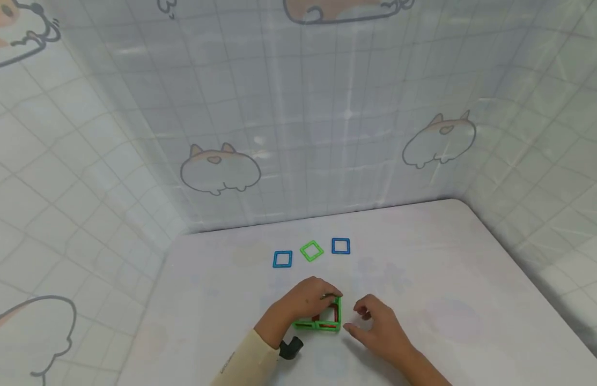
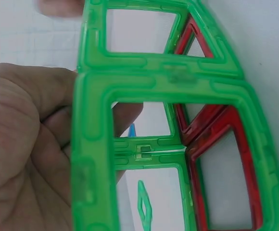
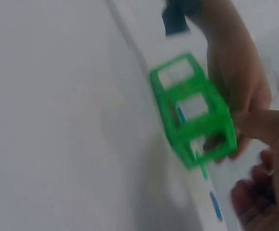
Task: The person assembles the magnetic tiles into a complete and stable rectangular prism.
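A low box of green and red magnetic tiles (image 1: 339,316) stands on the table, its green square frames forming the near side and right end. Red frames (image 2: 226,168) show at its base in the left wrist view. My left hand (image 1: 305,297) reaches across the box from the left and holds its far side; one finger shows through a green window in the left wrist view. Just off the right end is my right hand (image 1: 382,329), fingers loosely bent and thumb toward the near corner, with nothing in its grasp.
Beyond the box lie three loose tile frames: a blue square (image 1: 282,266), a green square (image 1: 311,259) turned on its corner, and another blue square (image 1: 340,253). A patterned curtain (image 1: 327,134) stands around the white table (image 1: 448,257). A black piece (image 1: 291,348) sits at my left wrist.
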### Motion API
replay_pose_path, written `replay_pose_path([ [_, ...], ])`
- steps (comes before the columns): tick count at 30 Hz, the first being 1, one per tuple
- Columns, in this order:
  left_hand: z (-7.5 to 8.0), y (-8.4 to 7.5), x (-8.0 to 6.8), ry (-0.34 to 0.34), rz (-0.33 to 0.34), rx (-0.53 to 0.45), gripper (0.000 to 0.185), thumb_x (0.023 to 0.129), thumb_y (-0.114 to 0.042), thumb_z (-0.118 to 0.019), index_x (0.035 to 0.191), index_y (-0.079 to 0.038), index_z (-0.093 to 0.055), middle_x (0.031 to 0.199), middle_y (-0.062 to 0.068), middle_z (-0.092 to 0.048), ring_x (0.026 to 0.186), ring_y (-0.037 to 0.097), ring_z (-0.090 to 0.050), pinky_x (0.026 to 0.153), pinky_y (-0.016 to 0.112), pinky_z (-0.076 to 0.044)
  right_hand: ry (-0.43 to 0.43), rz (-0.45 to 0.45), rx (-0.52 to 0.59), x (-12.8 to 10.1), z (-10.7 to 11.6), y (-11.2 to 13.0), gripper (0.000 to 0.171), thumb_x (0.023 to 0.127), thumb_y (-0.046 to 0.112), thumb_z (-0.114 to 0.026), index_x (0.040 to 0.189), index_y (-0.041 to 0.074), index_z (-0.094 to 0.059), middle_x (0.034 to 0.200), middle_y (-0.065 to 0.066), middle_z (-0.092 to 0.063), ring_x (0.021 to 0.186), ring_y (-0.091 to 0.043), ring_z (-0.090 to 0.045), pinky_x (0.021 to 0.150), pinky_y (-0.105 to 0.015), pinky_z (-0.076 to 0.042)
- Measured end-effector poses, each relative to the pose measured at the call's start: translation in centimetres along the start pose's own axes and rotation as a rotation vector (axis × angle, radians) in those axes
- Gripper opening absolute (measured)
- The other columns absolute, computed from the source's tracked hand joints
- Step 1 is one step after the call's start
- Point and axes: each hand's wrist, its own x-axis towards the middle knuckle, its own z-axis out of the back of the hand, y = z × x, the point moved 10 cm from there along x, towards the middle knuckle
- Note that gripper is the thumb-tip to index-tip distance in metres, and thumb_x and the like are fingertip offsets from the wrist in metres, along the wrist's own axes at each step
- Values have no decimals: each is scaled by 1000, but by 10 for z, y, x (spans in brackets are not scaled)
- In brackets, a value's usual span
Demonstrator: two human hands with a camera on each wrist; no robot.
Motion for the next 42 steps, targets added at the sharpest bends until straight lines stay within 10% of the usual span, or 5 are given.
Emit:
replay_pose_path([
  [5, 3, 2, -3, -11, 17, 14, 24, 99, -19, -62, 119, -21, -75, 111, -16, -72, 99, -3, -61, 95, 26, -55, 183, -101, -59, 8, -24, -25, 96, 72, 45, -88, 148, 7, -44, 145, -5, -52, 133, -26, -50, 109, -48, -46],
  [12, 10, 13, -17, -91, 62, -92, 25, 98, -25, -63, 121, -25, -73, 116, -17, -70, 114, 4, -62, 98, 31, -54, 245, -29, -121, 11, -44, -21, 88, 76, 43, -85, 147, 9, -46, 145, -8, -53, 135, -30, -48, 109, -52, -44],
  [20, 51, 68, -51, -429, 130, -259, 30, 102, -26, -57, 126, -12, -69, 125, -5, -69, 124, 20, -60, 102, 49, -52, 191, 40, -159, 17, -44, -13, 79, 74, 36, -87, 140, 10, -54, 133, -3, -60, 127, -23, -52, 107, -46, -48],
  [26, 72, 123, -67, -670, 335, -268, 28, 98, -23, -62, 122, -12, -72, 124, 6, -70, 119, 30, -63, 100, 49, -53, 159, 78, -168, 18, -41, -13, 74, 72, 35, -88, 135, 9, -58, 127, 1, -62, 122, -21, -53, 104, -44, -50],
  [42, 65, 156, -50, -622, 595, -150, 74, 87, -41, -74, 142, 3, -50, 141, 21, -55, 133, 38, -50, 110, 53, -44, 213, -7, -122, 18, -43, -28, 75, 74, 42, -86, 136, 11, -57, 133, -1, -60, 126, -25, -53, 107, -50, -47],
])
